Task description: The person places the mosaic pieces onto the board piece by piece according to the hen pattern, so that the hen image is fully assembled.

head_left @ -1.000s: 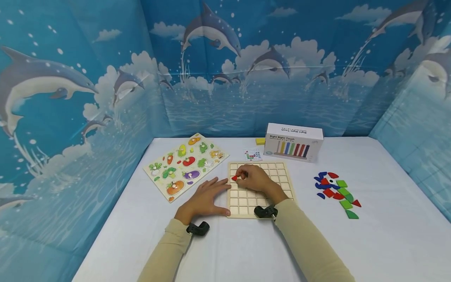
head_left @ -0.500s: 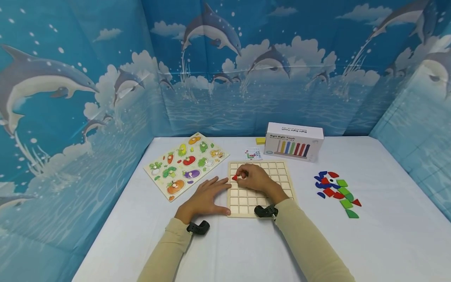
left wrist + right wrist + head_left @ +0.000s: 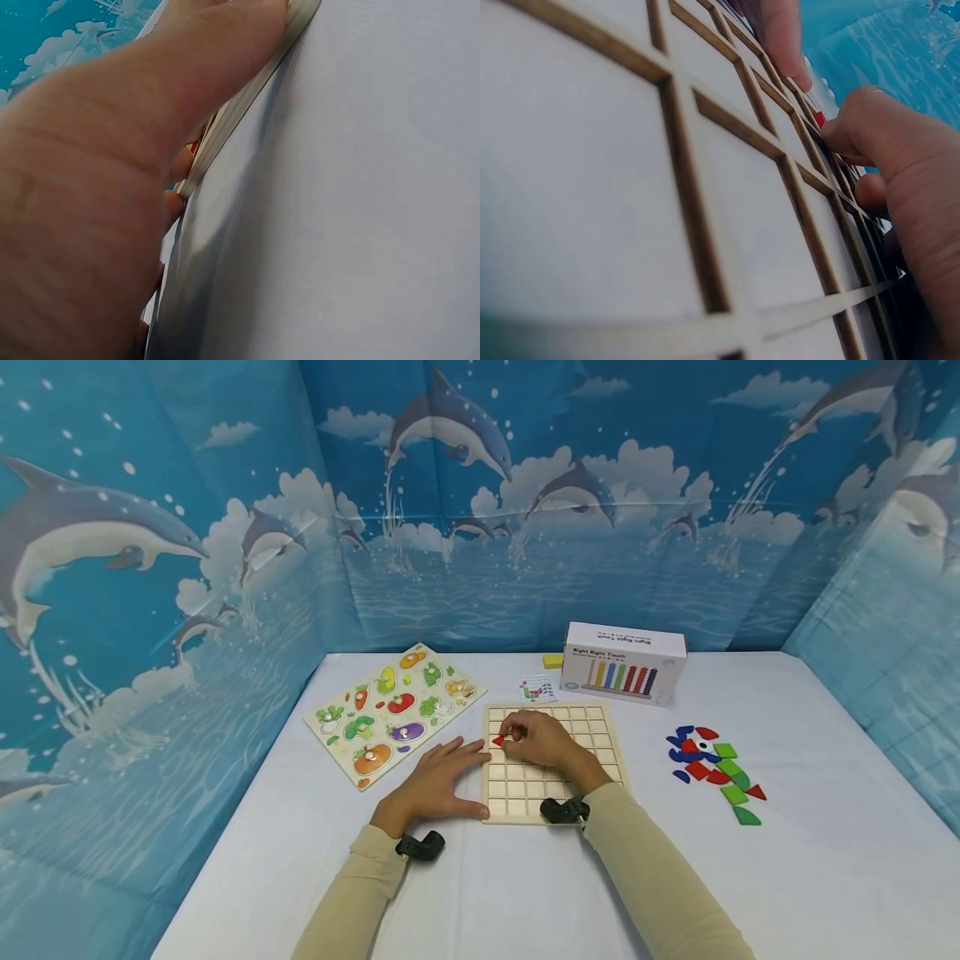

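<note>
A wooden grid board (image 3: 592,735) (image 3: 705,217) lies on the white table in the head view. My right hand (image 3: 536,737) (image 3: 885,150) rests on the board's left part and pinches a small red triangular piece (image 3: 498,740) (image 3: 820,118) in a cell near the left edge. My left hand (image 3: 438,781) lies flat beside the board, fingers straight, with its thumb against the board's left front corner. In the left wrist view that thumb (image 3: 187,67) presses along the board's edge (image 3: 247,105).
A heap of red, blue and green flat pieces (image 3: 716,768) lies to the right of the board. A vegetable peg puzzle (image 3: 393,710) sits at the left. Behind stand a white box (image 3: 624,662), a small card (image 3: 537,687) and a yellow block (image 3: 553,660).
</note>
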A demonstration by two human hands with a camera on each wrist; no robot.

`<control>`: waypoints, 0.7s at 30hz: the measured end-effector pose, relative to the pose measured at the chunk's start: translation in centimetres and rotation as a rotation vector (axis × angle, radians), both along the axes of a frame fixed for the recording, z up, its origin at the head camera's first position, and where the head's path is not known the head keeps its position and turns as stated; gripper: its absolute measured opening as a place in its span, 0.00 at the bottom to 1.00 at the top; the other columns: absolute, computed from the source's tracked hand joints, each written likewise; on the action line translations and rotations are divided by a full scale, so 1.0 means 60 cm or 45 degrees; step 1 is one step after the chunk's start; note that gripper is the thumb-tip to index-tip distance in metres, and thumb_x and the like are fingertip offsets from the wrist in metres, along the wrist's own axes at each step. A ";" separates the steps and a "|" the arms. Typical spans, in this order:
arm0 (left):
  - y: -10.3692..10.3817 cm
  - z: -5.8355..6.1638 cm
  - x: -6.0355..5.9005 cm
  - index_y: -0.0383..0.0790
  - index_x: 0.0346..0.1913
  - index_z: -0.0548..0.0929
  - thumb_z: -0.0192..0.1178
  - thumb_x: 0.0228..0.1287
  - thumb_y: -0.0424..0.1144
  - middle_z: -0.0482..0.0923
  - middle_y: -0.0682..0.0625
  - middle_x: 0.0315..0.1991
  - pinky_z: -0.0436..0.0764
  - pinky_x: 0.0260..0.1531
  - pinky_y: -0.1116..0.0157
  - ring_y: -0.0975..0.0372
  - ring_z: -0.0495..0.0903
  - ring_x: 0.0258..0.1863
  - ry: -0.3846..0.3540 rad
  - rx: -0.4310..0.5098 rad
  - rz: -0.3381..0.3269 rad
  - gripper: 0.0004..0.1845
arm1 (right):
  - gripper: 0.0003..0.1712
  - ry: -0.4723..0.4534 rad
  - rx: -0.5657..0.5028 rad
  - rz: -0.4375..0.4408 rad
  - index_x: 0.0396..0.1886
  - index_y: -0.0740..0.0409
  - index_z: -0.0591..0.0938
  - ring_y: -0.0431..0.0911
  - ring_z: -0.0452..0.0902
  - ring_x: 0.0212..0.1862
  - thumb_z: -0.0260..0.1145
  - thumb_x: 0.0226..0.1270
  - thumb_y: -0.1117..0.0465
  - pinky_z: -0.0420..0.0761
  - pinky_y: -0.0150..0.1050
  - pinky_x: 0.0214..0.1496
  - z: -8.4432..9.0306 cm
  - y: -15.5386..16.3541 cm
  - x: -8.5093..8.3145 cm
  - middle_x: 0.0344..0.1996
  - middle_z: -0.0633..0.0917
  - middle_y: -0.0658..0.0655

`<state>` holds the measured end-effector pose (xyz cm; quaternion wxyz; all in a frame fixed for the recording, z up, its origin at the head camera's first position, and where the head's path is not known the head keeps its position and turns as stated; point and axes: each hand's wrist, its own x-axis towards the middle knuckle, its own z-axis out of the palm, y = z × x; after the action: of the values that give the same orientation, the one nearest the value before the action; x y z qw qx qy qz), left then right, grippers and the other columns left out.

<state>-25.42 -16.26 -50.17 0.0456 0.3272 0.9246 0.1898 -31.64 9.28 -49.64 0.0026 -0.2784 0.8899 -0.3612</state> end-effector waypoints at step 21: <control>-0.001 -0.002 0.001 0.58 0.76 0.67 0.65 0.52 0.74 0.52 0.59 0.80 0.48 0.73 0.46 0.53 0.46 0.79 0.000 0.013 -0.007 0.50 | 0.06 -0.120 -0.015 -0.031 0.41 0.49 0.84 0.43 0.70 0.28 0.71 0.65 0.58 0.72 0.41 0.36 0.003 -0.001 -0.001 0.29 0.77 0.47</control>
<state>-25.38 -16.34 -50.29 0.0443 0.3299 0.9227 0.1944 -31.70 9.22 -49.44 0.0385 -0.2505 0.8900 -0.3790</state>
